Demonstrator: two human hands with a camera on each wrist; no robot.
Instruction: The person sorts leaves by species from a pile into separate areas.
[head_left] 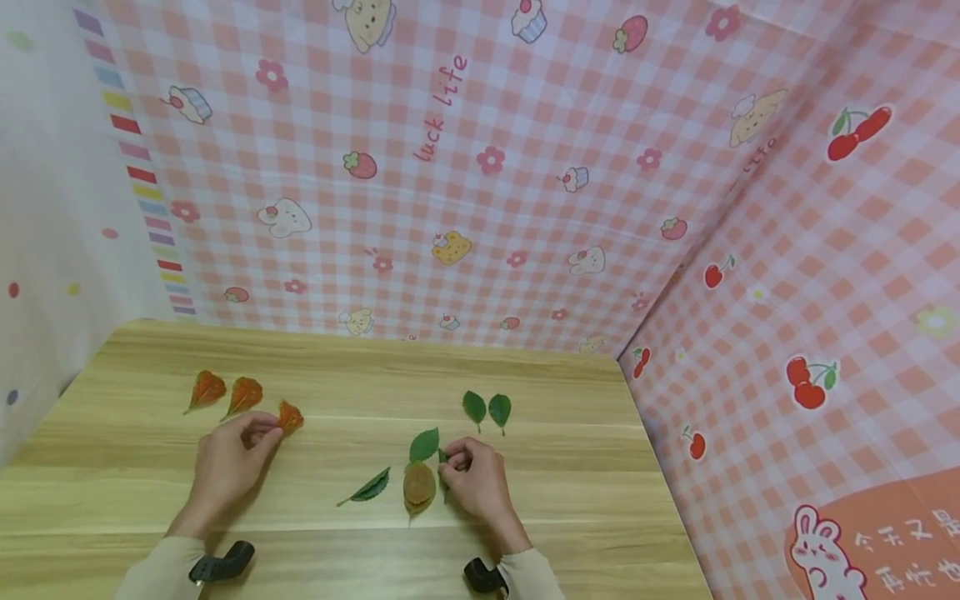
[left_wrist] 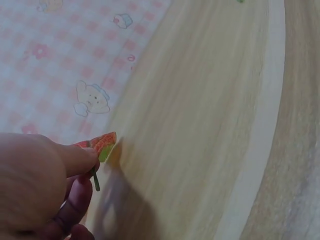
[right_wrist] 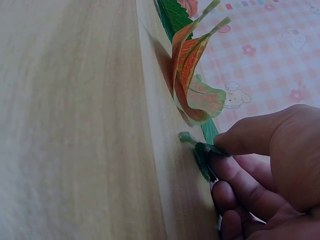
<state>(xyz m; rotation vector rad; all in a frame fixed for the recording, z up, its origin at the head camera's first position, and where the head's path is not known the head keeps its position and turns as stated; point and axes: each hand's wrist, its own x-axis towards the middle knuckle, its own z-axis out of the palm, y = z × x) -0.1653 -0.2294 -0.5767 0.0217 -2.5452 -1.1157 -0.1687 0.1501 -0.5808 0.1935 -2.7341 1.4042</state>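
Observation:
In the head view my left hand (head_left: 228, 467) pinches a small orange-red leaf (head_left: 291, 417) between thumb and fingertips. The left wrist view shows that leaf (left_wrist: 106, 144) with its green stem pointing down below the thumb. Two more orange leaves (head_left: 207, 389) lie just beyond this hand. On the right, my right hand (head_left: 480, 483) pinches a dark green leaf (right_wrist: 202, 160), its stem end sticking out and its rest partly hidden by the fingers. Beside it lie curled yellow-orange leaves (head_left: 418, 485), one over another, with a green leaf (head_left: 424, 445) at their far end.
A folded-looking green leaf (head_left: 371, 486) lies between the hands. Two green leaves (head_left: 499, 410) lie side by side farther back on the wooden table (head_left: 337, 558). Pink checked cloth (head_left: 420, 200) stands behind the table, and another printed cloth wall (head_left: 750, 333) borders its right.

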